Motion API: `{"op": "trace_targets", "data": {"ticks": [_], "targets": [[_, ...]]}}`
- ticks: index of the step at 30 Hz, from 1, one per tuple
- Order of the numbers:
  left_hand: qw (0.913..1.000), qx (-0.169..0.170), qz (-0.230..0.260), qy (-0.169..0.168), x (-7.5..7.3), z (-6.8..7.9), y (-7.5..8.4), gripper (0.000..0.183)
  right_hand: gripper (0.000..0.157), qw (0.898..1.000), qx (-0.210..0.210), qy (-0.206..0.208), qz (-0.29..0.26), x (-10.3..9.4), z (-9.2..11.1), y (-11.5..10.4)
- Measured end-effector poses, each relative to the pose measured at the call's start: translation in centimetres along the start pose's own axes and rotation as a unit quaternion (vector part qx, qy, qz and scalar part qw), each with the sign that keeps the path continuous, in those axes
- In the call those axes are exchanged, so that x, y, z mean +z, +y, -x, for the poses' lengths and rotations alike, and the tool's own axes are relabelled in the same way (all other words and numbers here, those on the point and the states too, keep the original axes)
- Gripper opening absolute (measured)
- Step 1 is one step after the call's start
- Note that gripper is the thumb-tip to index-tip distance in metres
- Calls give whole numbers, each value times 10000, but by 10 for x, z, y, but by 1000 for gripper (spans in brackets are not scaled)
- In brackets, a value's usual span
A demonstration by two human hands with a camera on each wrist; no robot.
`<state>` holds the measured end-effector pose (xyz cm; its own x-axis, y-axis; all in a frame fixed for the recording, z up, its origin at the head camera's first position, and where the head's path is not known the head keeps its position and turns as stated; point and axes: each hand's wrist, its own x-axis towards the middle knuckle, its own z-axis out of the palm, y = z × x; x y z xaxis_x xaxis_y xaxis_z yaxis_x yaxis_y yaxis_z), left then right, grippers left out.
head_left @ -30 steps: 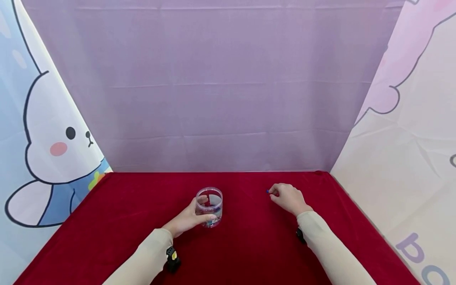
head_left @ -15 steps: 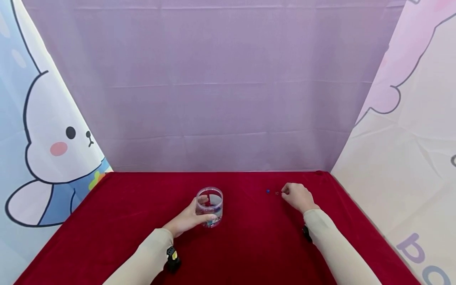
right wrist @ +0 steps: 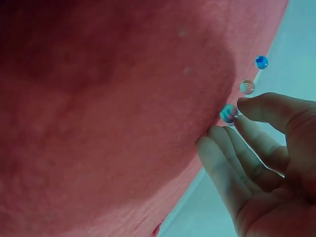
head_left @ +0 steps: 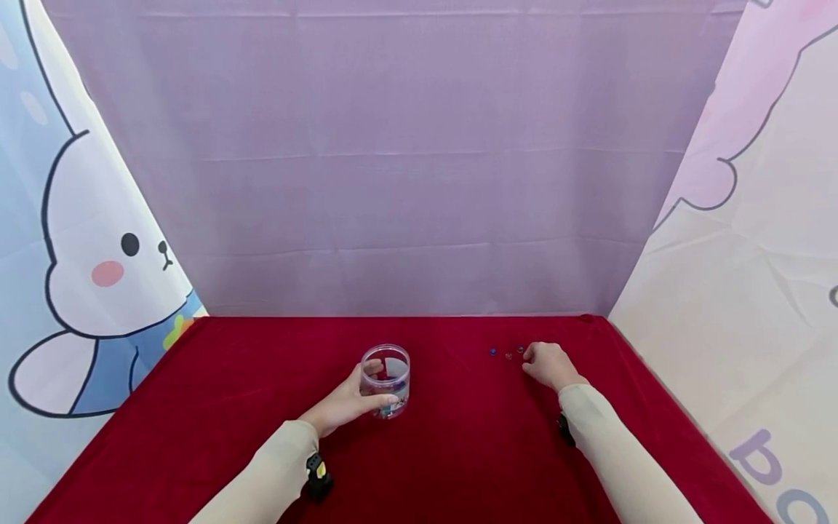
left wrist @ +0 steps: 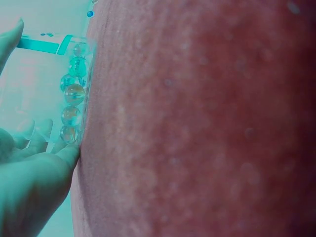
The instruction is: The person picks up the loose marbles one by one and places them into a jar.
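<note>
While the left hand wraps the clear jar, thumb across the near wall and fingers round the side, the right hand lies over the red cloth beside a short, uneven line of marbles. Jar upright on the cloth, left of the marbles, mouth uncovered.

Right-hand grip: thumb and forefinger slightly apart, nothing seen pinched between them. A swirled teal marble sits right at the fingertips; contact cannot be told. Beyond it, a clear amber-tinted marble, then a blue marble, each separate.

Handling, by judgement: marbles probably glass; hard, smooth, small, quick to skid from a careless pinch. Best taken at the widest part, thumb opposite forefinger; the cloth's nap should slow any rolling. Jar looks like thin, stiff plastic, likely light, with its weight low. Hold round the lower wall, without squeezing the rim.

Contents: at least six jar marbles along the floor, clear and teal-tinted; exact count hidden.
</note>
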<state>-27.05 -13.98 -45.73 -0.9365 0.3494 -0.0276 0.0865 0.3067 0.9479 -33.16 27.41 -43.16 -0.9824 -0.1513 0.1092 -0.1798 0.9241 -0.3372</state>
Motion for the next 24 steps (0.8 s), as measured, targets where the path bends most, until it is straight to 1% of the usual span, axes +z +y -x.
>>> {"op": "trace_targets", "data": {"ticks": [6,15,18,24], "targets": [[10000,8,33,-53,-2,0,-1,87,16,10000,-25,-47,28,1,-2,1],[10000,26,75,-1,-2,-1,-1,86,16,9997,219,30,87,7,-4,2],[10000,15,76,-4,-1,-1,-2,88,15,9995,325,1,63,7,-3,1],[10000,-9,2,-10,-2,-2,-6,92,14,9991,401,-97,73,9,-1,-2]]}}
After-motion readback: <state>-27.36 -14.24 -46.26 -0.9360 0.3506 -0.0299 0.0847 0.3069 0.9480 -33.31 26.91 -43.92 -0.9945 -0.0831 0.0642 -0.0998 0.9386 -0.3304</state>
